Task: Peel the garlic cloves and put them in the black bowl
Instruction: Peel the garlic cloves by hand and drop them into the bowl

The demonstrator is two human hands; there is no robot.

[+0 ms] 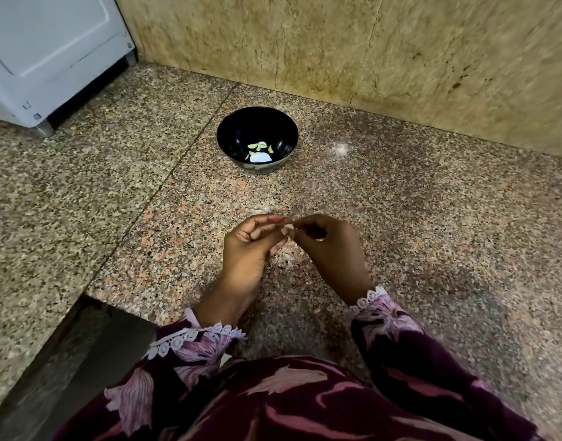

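Two hands, the left hand (252, 240) and right hand (326, 241), pinch one garlic clove (288, 230) between curled fingers (275, 220) above the worktop (432, 218). It could slip and drop, missing the black bowl (257, 140) well ahead, where peeled cloves (260, 148) lie.

— What sits at the far left corner of the counter (432, 218)?
— A white appliance (47, 55), its base on the speckled granite, with a dark gap under its front edge.
— And behind?
— A tan stone wall (337, 49) runs along the counter's back edge, stained with dark spots toward the right.
— Anything near?
— A dark floral garment (289, 405) with lace-trimmed cuffs (190, 338) crosses the near edge.
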